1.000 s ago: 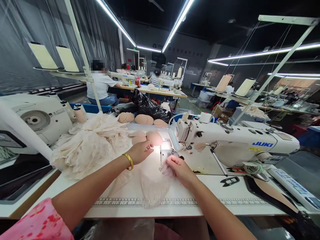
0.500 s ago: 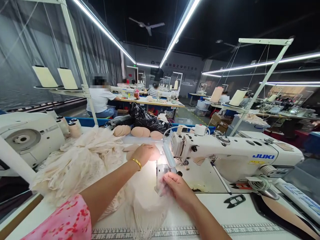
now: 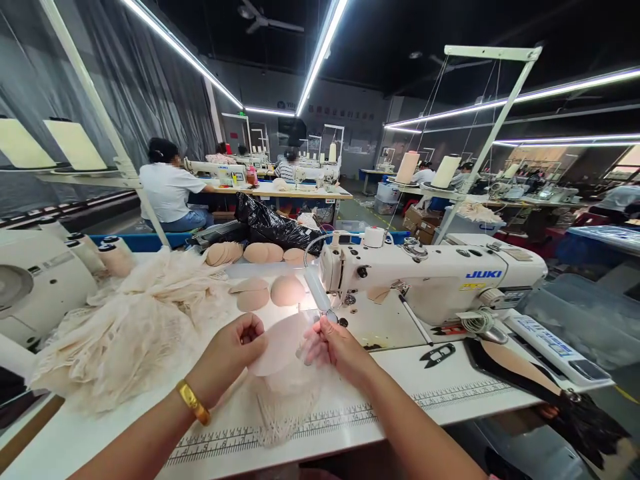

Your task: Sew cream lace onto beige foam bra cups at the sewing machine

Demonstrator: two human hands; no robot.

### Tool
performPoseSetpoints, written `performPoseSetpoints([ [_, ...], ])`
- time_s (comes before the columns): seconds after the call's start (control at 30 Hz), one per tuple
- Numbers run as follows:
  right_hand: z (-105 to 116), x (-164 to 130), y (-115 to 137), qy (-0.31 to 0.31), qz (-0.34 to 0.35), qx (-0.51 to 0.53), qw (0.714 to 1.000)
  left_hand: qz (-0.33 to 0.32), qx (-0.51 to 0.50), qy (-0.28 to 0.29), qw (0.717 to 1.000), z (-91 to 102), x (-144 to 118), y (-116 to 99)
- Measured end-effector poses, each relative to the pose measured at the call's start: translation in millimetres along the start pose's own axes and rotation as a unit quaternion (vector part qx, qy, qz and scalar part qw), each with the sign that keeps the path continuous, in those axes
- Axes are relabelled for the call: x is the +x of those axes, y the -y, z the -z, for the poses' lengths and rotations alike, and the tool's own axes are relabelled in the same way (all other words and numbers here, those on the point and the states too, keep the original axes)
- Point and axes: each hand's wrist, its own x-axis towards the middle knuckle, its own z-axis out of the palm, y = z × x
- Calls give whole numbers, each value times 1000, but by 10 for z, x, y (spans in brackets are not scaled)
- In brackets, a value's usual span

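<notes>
Two hands, my left hand [image 3: 235, 350] and right hand [image 3: 333, 347], pinch one foam cup [image 3: 277, 340] with lace [image 3: 287, 400] just before the sewing machine [image 3: 430, 280]. Loose lace could likely snag near its needle, skewing alignment.

Lace pile [image 3: 135, 320] crowds table's left half; sewing machine [image 3: 430, 280] blocks rear right; thread snips [image 3: 437, 355] lie right; front edge along ruler [image 3: 300, 427] open.

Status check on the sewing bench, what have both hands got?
Left hand and right hand both grip the round beige foam cup pad. Cream lace piece lies beneath. White sewing machine just beyond.
</notes>
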Motion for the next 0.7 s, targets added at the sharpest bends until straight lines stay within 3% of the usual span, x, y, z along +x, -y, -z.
performPoseSetpoints([
  [0.17, -98, -95, 24, -16, 40, -52, 998, 15, 90, 37, 995, -126, -141, 147],
  [0.3, -246, -202, 110, -22, 63, -98, 993, -85, 164, 66, 981, -145, -85, 61],
  [0.33, -281, -236, 145, -14, 68, -110, 992, -122, 166, 93, 974, -134, -47, 18],
  [0.4, -330, -316, 233, 5, 79, -136, 988, -158, 149, 202, 955, -93, 56, -67],
  [0.47, -347, -410, 339, 4, 105, -180, 978, -127, 133, 330, 926, -42, 169, -131],
  [0.53, -347, -504, 449, -44, 161, -246, 955, -87, 139, 383, 909, 8, 262, -176],
  [0.6, -359, -572, 537, -121, 255, -316, 906, -99, 158, 333, 924, 63, 320, -220],
  [0.7, -402, -558, 559, -174, 414, -382, 808, -186, 189, 165, 950, 190, 353, -270],
])
